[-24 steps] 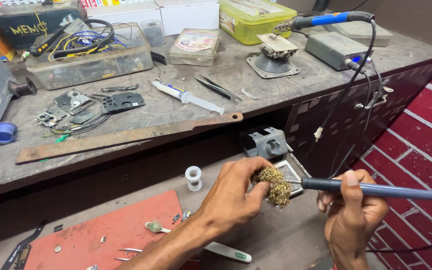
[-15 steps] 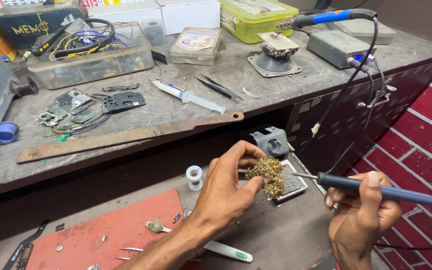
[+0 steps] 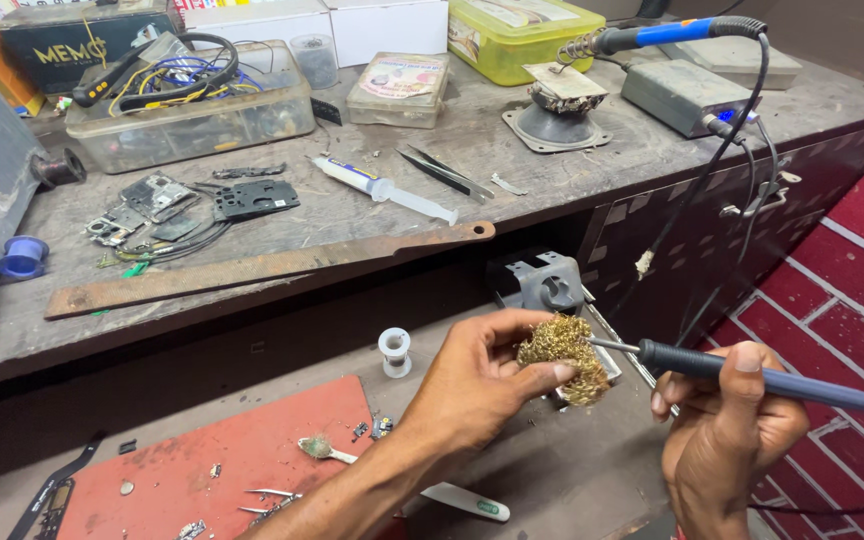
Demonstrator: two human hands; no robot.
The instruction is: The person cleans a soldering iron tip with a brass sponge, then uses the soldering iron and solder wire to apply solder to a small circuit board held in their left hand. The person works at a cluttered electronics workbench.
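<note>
The left hand (image 3: 487,375) pinches a tangled ball of brass wire wool (image 3: 564,357), coarse and golden, with thumb and fingers closed on its left side. The ball hangs in the air just in front of the lower shelf's right end. The right hand (image 3: 727,430) is wrapped in a fist around the smooth blue-grey handle of a soldering iron (image 3: 752,376), forefinger laid over the top; the iron's thin metal tip pokes into the right side of the wool.

Behind the wool sits a small grey metal holder (image 3: 542,283) with square lugs. To its left stands a white plastic spool (image 3: 394,350). A matte red work mat (image 3: 232,460) covers the near left of the shelf, strewn with tiny screws, tweezers (image 3: 270,497) and a brush (image 3: 402,480) with a white handle.

On the rough, dusty upper bench (image 3: 592,170) lie a long rusty flat bar (image 3: 262,268), a clear syringe (image 3: 384,187), dark pointed tweezers (image 3: 447,170), dismantled phone boards (image 3: 152,205) and a clear plastic tub of cables (image 3: 187,105). At the far right a second iron with a blue grip (image 3: 672,33) rests by a grey station box (image 3: 687,92). Red brick (image 3: 842,300) shows at the right.
</note>
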